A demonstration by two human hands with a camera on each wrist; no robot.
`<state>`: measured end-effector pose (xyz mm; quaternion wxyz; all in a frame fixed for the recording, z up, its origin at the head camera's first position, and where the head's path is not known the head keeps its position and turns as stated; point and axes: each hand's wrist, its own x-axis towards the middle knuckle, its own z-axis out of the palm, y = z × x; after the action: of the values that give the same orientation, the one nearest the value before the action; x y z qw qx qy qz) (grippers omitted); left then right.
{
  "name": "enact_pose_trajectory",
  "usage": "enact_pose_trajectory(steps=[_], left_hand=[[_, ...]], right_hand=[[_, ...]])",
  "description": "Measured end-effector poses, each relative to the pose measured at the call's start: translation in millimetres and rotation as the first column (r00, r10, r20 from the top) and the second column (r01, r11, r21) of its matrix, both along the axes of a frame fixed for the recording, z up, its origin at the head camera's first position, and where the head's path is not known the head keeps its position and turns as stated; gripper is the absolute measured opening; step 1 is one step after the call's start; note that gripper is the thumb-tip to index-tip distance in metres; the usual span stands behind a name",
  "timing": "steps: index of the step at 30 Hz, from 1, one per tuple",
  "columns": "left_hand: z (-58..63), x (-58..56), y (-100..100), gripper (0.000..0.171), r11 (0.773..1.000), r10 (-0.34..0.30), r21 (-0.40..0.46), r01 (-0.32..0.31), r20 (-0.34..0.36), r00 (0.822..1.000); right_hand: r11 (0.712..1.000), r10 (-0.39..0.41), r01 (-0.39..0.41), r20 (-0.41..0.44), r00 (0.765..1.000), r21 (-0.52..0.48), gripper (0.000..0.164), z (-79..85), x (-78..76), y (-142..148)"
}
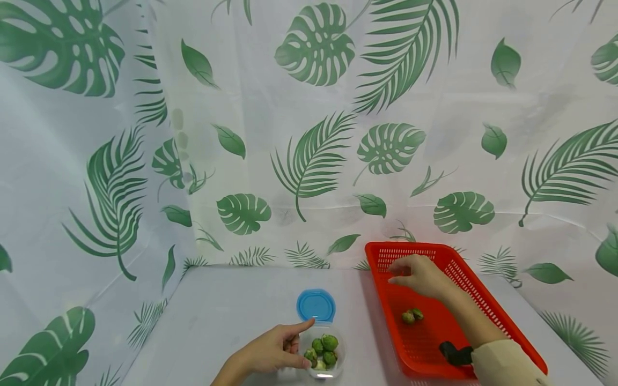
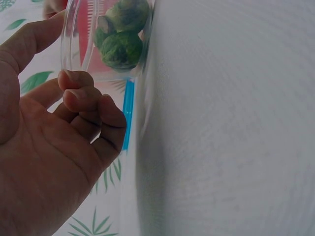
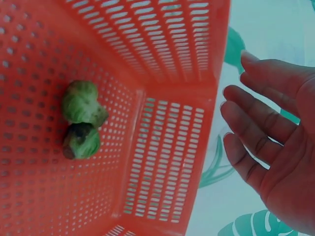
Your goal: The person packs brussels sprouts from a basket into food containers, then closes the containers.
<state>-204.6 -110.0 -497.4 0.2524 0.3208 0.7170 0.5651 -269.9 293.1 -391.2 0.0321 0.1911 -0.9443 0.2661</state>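
My left hand (image 1: 272,348) holds the left side of a small clear plastic container (image 2: 71,37), thumb and index finger spread along its rim. Several green Brussels sprouts (image 1: 330,342) sit inside it. Its blue lid (image 1: 316,305) lies folded back on the far side. Over the far part of a red perforated basket (image 1: 397,343) hovers my right hand (image 1: 422,276), fingers loosely bent and nothing in them. A small cluster of Brussels sprouts (image 3: 81,103) lies on the basket floor, apart from that hand.
The basket stands to the right of the container on a white table (image 1: 217,305). A white curtain-like sheet (image 1: 260,171) with green leaf prints rises behind the table and along its sides. A black strap (image 1: 454,354) shows at the right wrist.
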Motion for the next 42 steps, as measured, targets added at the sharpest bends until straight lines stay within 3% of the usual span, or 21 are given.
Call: enact_pose_trajectory(steps=[16, 23, 42], left_hand=[[-0.2, 0.6, 0.4, 0.077, 1.0, -0.003, -0.006, 0.003, -0.015, 1.0], [1.3, 1.0, 1.0, 0.077, 1.0, -0.009, -0.005, 0.009, -0.015, 1.0], [0.7, -0.2, 0.7, 0.077, 1.0, -0.01, 0.003, 0.01, 0.006, 1.0]], right_hand=[[0.999, 0.03, -0.027, 0.118, 0.993, -0.028, 0.034, -13.3, -4.1, 15.2], [0.997, 0.017, -0.002, 0.212, 0.977, -0.071, 0.037, -23.2, -4.2, 23.6], [0.995, 0.073, -0.052, 0.282, 0.957, -0.079, 0.036, -35.4, -8.6, 34.3]])
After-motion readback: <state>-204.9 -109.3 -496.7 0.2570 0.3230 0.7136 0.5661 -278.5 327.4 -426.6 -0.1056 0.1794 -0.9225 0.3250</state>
